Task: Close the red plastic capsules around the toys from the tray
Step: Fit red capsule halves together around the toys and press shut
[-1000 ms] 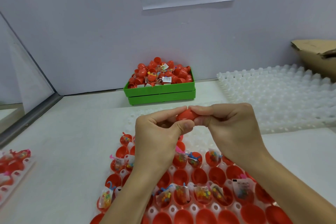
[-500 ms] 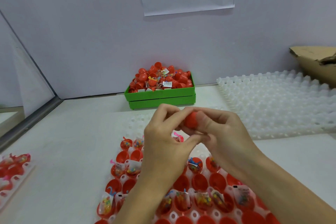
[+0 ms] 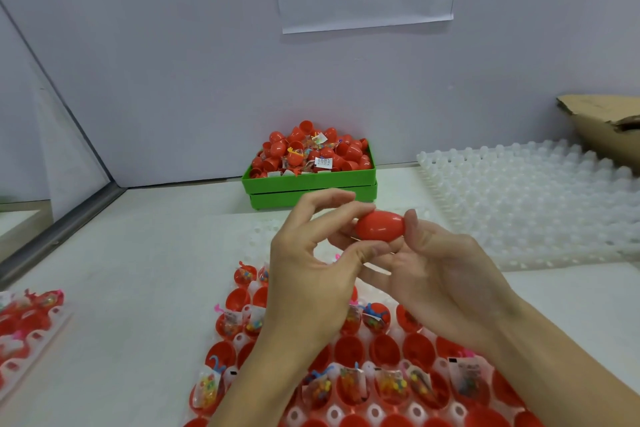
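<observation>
A red plastic capsule (image 3: 380, 230), egg-shaped with both halves together, lies sideways between my two hands above the tray. My left hand (image 3: 311, 274) pinches its left part with the thumb below and fingers above. My right hand (image 3: 436, 274) holds its right end, thumb on the tip and fingers underneath. Below them, the white tray (image 3: 334, 413) holds several open red capsule halves (image 3: 382, 350), many with small bagged toys (image 3: 391, 386) in them.
A green bin (image 3: 311, 184) heaped with shut red capsules (image 3: 304, 152) stands at the back by the wall. Empty white trays (image 3: 526, 204) lie at the right, with a cardboard box (image 3: 609, 125) behind. Another filled tray (image 3: 27, 322) sits at the left edge.
The hands have loosened around the capsule and turned it, so its whole red body now shows between the fingertips. The view has tilted slightly upward.
</observation>
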`<act>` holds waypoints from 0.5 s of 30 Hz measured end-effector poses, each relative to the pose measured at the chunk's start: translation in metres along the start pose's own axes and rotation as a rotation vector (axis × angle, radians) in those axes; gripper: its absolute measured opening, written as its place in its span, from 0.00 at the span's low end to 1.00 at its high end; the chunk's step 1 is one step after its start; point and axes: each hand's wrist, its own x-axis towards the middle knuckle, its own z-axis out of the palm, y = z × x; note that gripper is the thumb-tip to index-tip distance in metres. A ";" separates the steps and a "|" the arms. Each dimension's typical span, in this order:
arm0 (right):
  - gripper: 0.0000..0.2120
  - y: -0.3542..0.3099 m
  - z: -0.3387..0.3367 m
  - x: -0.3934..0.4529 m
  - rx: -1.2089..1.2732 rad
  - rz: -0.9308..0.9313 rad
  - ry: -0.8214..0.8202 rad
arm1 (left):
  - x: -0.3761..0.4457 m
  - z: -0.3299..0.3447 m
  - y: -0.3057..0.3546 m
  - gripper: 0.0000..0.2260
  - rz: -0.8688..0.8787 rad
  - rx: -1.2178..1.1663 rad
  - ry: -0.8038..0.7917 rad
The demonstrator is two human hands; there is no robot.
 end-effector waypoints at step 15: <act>0.11 0.010 0.004 0.004 -0.505 -0.207 0.174 | -0.004 0.009 -0.016 0.21 -0.389 -0.505 -0.096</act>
